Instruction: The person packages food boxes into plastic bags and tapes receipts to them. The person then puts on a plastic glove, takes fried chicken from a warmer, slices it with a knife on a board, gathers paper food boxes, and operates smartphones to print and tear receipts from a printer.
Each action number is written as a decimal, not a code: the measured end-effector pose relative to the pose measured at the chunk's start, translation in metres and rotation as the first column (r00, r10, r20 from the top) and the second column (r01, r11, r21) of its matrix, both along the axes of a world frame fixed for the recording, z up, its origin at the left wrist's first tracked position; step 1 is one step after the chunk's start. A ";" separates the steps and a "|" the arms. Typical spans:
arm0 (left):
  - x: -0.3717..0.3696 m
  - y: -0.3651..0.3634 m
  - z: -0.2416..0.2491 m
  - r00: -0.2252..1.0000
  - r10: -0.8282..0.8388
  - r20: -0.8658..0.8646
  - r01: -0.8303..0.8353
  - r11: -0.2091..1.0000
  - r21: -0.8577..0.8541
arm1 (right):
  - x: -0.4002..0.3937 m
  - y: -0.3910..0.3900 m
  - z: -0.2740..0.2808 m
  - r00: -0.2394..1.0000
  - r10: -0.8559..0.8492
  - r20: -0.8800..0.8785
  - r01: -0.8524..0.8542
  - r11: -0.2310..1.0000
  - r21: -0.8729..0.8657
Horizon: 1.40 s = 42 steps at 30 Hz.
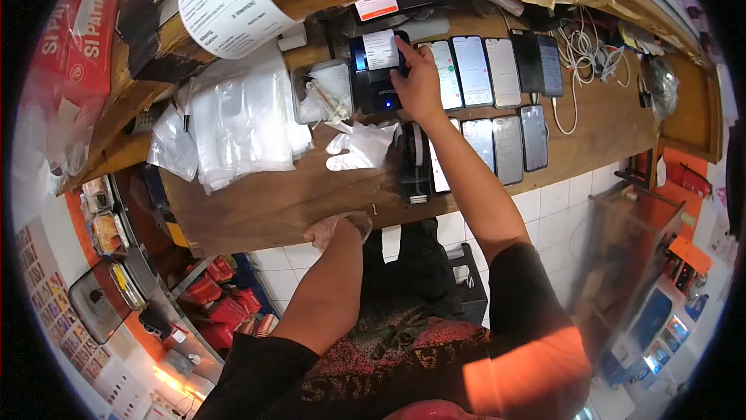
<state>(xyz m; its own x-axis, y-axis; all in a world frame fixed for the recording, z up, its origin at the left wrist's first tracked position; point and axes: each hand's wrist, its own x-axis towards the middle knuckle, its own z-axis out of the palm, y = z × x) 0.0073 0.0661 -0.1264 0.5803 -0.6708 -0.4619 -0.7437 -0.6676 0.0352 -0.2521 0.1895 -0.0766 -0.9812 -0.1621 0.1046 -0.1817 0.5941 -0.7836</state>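
Observation:
My right hand (417, 82) reaches over a small black printer (377, 100) with a blue light on its front. Its index finger touches the edge of a printed white paper label (379, 50) on top of the printer; the thumb lies lower, apart from the finger. My left hand (336, 231), in a thin clear plastic glove, is at the table's front edge. Its fingers are mostly hidden by the glove and the angle. Right of the printer lie several phones (472, 70) in two rows, partly covered by my right forearm. A white glove (364, 146) lies in front of the printer.
Clear plastic bags (241, 121) and a clear tub (322, 92) are on the left of the wooden table (256, 218). White cables (579, 51) tangle at the back right. A black object (414, 162) sits near the front edge. A long printed sheet (233, 8) hangs from the shelf.

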 end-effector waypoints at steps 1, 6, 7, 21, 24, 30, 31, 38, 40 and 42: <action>0.004 -0.001 -0.009 0.991 -0.087 0.101 0.085 0.996 0.029 | 0.000 0.000 0.004 0.999 -0.009 0.033 0.010 1.000 -0.023; 0.000 -0.002 -0.007 0.974 -0.147 0.171 0.135 0.988 0.081 | -0.014 0.000 0.002 0.999 0.009 0.047 -0.003 0.990 -0.138; -0.001 -0.002 -0.006 0.976 -0.143 0.161 0.131 0.988 0.086 | -0.020 0.001 -0.001 0.999 0.012 0.045 -0.006 0.990 -0.139; -0.001 -0.007 0.003 0.993 -0.055 0.104 0.043 0.992 0.115 | -0.065 0.002 0.008 0.936 0.148 0.318 0.084 0.787 -0.612; -0.006 -0.003 0.009 0.967 -0.176 0.185 0.153 0.980 0.131 | -0.068 0.000 0.005 0.945 0.149 0.291 0.077 0.764 -0.641; -0.004 -0.006 0.006 0.985 -0.125 0.116 0.106 0.982 0.159 | -0.075 -0.002 0.005 0.939 0.131 0.317 0.100 0.780 -0.617; -0.007 -0.005 0.012 0.985 -0.127 0.116 0.108 0.981 0.159 | -0.075 -0.002 0.006 0.939 0.123 0.322 0.112 0.776 -0.621; -0.018 -0.004 0.034 0.986 -0.143 0.091 0.114 0.957 0.268 | -0.076 -0.002 0.019 0.928 0.149 0.342 0.124 0.741 -0.660; -0.018 -0.005 0.033 0.989 -0.130 0.075 0.106 0.959 0.264 | -0.075 -0.003 0.025 0.925 0.103 0.366 0.157 0.773 -0.615; -0.012 -0.008 0.022 0.993 -0.087 0.080 0.066 0.970 0.235 | -0.077 -0.004 0.026 0.928 0.105 0.356 0.149 0.773 -0.617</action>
